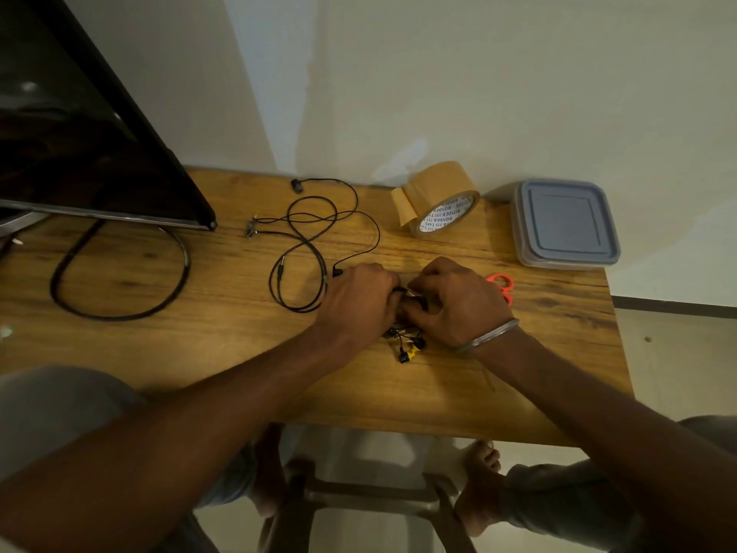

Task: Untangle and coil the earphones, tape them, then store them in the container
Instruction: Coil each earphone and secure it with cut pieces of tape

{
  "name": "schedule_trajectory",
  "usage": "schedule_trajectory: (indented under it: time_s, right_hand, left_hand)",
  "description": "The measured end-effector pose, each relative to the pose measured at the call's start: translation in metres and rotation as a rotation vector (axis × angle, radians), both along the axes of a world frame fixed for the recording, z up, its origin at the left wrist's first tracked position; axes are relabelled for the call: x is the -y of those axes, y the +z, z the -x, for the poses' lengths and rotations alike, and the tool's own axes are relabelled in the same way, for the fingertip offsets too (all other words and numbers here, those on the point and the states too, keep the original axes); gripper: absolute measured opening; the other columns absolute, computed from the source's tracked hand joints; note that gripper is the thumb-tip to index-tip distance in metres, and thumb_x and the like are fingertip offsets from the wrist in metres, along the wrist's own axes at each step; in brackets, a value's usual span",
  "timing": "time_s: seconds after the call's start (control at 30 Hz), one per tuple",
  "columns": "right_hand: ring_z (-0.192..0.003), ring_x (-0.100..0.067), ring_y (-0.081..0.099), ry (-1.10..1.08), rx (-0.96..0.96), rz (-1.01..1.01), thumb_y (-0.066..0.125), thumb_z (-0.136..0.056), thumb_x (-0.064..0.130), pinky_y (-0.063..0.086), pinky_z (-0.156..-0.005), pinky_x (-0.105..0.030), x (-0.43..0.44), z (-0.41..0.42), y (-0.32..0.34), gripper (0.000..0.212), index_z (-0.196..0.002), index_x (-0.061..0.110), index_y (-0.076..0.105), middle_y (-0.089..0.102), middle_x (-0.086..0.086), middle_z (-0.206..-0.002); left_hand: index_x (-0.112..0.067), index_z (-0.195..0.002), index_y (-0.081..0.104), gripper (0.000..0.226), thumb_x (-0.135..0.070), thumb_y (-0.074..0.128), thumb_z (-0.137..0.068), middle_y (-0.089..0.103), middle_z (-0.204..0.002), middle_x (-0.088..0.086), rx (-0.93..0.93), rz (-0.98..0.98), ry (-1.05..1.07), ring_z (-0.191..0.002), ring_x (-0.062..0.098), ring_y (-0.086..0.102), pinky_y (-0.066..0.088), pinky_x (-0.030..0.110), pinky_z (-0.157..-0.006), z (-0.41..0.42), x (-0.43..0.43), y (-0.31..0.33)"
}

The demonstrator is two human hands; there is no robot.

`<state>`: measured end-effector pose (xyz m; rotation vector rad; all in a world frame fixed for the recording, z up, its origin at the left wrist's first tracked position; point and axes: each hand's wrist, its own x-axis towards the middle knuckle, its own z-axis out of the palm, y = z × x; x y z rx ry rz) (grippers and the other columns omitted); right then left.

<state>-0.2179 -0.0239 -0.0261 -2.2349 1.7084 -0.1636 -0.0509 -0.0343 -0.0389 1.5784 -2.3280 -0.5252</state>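
Our left hand (361,299) and right hand (458,301) pinch tangled earphones (404,341) on our wooden table (199,333), near tape (438,199) reading "WONDER-555 TAPE".

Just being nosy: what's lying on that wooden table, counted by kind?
Tape roll: 1
Lidded container: 1
Scissors: 1
Earphone cable groups: 2, loose cable, tangle under both hands
Monitor: 1
Total: 6

On the wooden bench (159,353), a dark monitor (79,125) stands at its far left corner, a thick black cable (119,313) looping just before it.
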Motion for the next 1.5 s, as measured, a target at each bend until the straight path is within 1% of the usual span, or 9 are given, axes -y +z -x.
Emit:
schedule_trajectory:
  time_s: [0.17,0.37,0.5,0.57,0.67,0.73,1.1,1.23,1.5]
  right_hand:
    - [-0.089,-0.021,0.063,-0.014,0.213,-0.114,0.056,-0.091,0.039,0.046,-0.072,-0.026,0.005,0.007,-0.004,0.033,-0.099,0.014,0.077,0.064,-0.005,-0.100]
    - [-0.057,-0.001,0.050,-0.186,0.321,-0.293,0.060,-0.097,0.031,0.035,-0.050,-0.009,0.019,0.016,-0.002,0.028,-0.084,0.013,0.076,0.061,0.004,-0.064]
    - [-0.070,0.008,0.057,-0.220,0.374,-0.254,0.072,-0.089,0.022,0.039,-0.059,0.002,0.018,0.012,-0.006,0.009,-0.093,0.019,0.079,0.072,0.007,-0.082]
    - [-0.074,0.004,0.058,-0.181,0.331,-0.203,0.075,-0.085,0.021,0.041,-0.067,-0.002,0.017,0.010,-0.010,0.008,-0.093,0.021,0.079,0.073,0.006,-0.088]
    - [-0.084,-0.009,0.061,-0.120,0.243,-0.133,0.075,-0.084,0.027,0.054,-0.077,-0.029,0.015,0.009,-0.012,0.011,-0.095,0.026,0.077,0.068,0.008,-0.090]
    - [-0.085,-0.014,0.061,-0.064,0.186,-0.091,0.075,-0.083,0.033,0.055,-0.076,-0.036,0.014,0.010,-0.011,0.015,-0.097,0.027,0.076,0.066,0.007,-0.092]
    - [-0.095,-0.023,0.061,0.034,-0.081,0.008,0.058,-0.092,0.040,0.047,-0.068,-0.034,0.008,-0.001,-0.004,0.023,-0.104,0.021,0.065,0.062,0.001,-0.104]
    - [-0.097,-0.030,0.061,0.106,-0.228,0.043,0.051,-0.096,0.034,0.036,-0.064,-0.033,0.005,-0.007,-0.001,0.027,-0.111,0.012,0.056,0.061,-0.007,-0.107]
    - [-0.079,-0.034,0.063,0.097,-0.004,-0.047,0.065,-0.084,0.024,0.052,-0.067,-0.044,0.014,0.002,-0.004,0.022,-0.099,0.009,0.060,0.067,-0.013,-0.086]
  left_hand:
    - [-0.015,-0.100,0.071,0.020,-0.027,0.055,-0.097,0.066,-0.092,0.004,-0.027,0.017,0.029,-0.083,0.020,0.063,0.043,0.029,-0.065,0.000,-0.002,-0.002]
    - [-0.014,-0.106,0.070,0.024,-0.028,0.051,-0.099,0.066,-0.097,0.005,-0.019,0.049,0.008,-0.085,0.021,0.062,0.041,0.030,-0.066,0.000,-0.004,-0.007]
    - [-0.015,-0.107,0.071,0.025,-0.029,0.051,-0.099,0.067,-0.096,0.003,-0.021,0.064,-0.007,-0.085,0.020,0.062,0.043,0.030,-0.066,-0.001,-0.005,-0.010]
    - [-0.014,-0.106,0.071,0.024,-0.028,0.051,-0.099,0.067,-0.096,0.003,-0.025,0.071,-0.017,-0.085,0.020,0.062,0.047,0.032,-0.068,-0.002,-0.006,-0.011]
    - [-0.013,-0.106,0.071,0.024,-0.026,0.052,-0.099,0.067,-0.096,0.004,-0.031,0.075,-0.024,-0.083,0.019,0.063,0.048,0.032,-0.067,-0.002,-0.007,-0.012]
    - [-0.012,-0.105,0.071,0.023,-0.024,0.052,-0.098,0.067,-0.095,0.005,-0.040,0.074,-0.025,-0.082,0.020,0.063,0.048,0.032,-0.066,-0.003,-0.007,-0.013]
    - [-0.013,-0.099,0.072,0.019,-0.021,0.054,-0.097,0.066,-0.093,0.004,-0.052,0.030,-0.037,-0.081,0.019,0.062,0.048,0.031,-0.065,-0.002,-0.008,-0.010]
    - [-0.013,-0.097,0.072,0.016,-0.015,0.056,-0.093,0.067,-0.090,0.002,-0.102,-0.033,0.009,-0.080,0.017,0.062,0.045,0.028,-0.063,-0.001,-0.006,-0.006]
    - [-0.014,-0.115,0.067,0.026,-0.023,0.068,-0.090,0.067,-0.107,0.003,-0.212,-0.313,-0.041,-0.096,0.017,0.064,0.056,0.038,-0.080,-0.003,0.009,0.005]
